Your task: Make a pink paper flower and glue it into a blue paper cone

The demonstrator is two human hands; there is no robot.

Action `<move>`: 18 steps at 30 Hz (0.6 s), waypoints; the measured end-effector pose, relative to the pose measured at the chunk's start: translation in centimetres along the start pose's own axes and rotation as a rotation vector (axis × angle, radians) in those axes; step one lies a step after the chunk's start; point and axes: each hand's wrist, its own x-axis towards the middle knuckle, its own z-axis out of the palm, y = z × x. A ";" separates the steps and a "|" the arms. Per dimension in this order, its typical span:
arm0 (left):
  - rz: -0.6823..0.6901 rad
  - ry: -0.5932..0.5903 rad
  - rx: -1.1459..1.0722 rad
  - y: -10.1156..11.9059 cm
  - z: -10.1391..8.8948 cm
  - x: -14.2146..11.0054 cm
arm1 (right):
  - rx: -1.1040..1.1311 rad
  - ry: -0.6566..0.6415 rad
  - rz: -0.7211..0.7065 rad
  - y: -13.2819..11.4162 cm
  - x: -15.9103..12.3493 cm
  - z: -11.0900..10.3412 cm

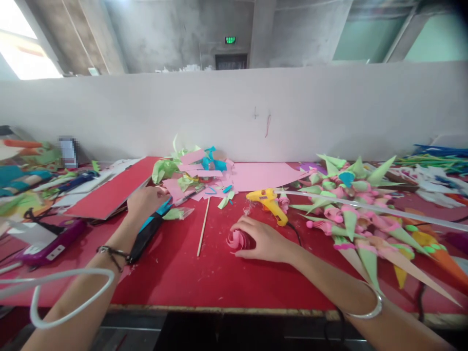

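My right hand point(265, 239) curls its fingers and thumb around a pink paper rose point(237, 240) resting on the red tabletop. Just behind that hand lies a yellow glue gun point(268, 202), with a clear glue stick point(329, 196) reaching out of it to the right. My left hand point(146, 200) is at the near edge of the paper scraps, fingers bent inward; whatever they hold, if anything, cannot be made out. Beside the left wrist is a long black and blue tool point(148, 234), its kind unclear. A thin wooden stick point(203, 226) lies between the hands.
Pink paper sheet point(261, 175) and mixed scraps point(197, 168) lie at the back. Several paper flowers and cones point(351, 219) crowd the right. On the left are a red board point(117, 187), a purple power strip point(54, 248) and a white looped cable point(73, 273).
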 end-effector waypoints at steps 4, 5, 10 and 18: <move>-0.001 0.002 0.097 -0.7 1.6 0.1 | 0.007 0.008 -0.012 -0.2 -0.1 -0.3; -0.001 -0.003 0.104 -0.7 1.9 0.2 | 0.010 0.019 -0.017 -0.2 -0.1 -0.4; -0.004 0.000 0.125 -0.9 2.9 1.1 | -0.057 0.128 -0.012 0.1 -0.3 -1.2; 0.084 0.043 0.115 -0.3 2.2 1.5 | -0.244 0.167 0.136 2.4 -0.2 -3.0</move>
